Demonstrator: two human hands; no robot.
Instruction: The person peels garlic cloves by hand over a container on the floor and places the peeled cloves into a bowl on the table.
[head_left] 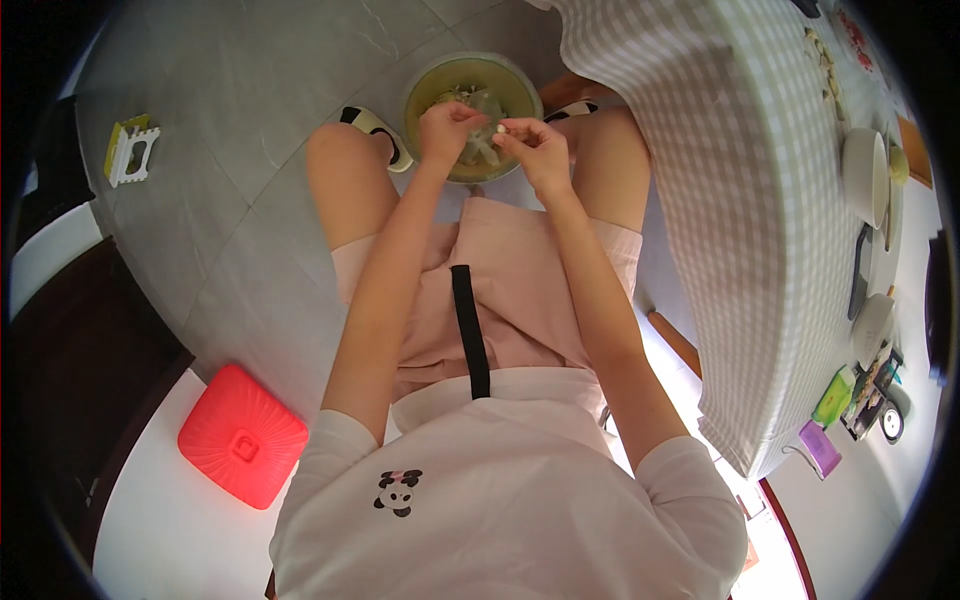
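Observation:
Between my knees stands a round bin [425,88] with a grey rim and a yellowish inside. Crumpled clear plastic and pale scraps [484,150] lie in it. Above the bin, my right hand [538,152] pinches a small white piece [500,128] that looks like a garlic clove. My left hand [447,130] is close beside it on the left, fingers drawn together in a pinch. Whatever those left fingertips hold, if anything, is too small to make out. The two hands' fingertips nearly meet.
A table with a checked cloth [740,200] stands on my right, holding a white bowl [864,177] and other items. A red plastic stool [243,440] is at lower left, and a small white-and-yellow stool [132,153] sits on the grey tiles [250,90].

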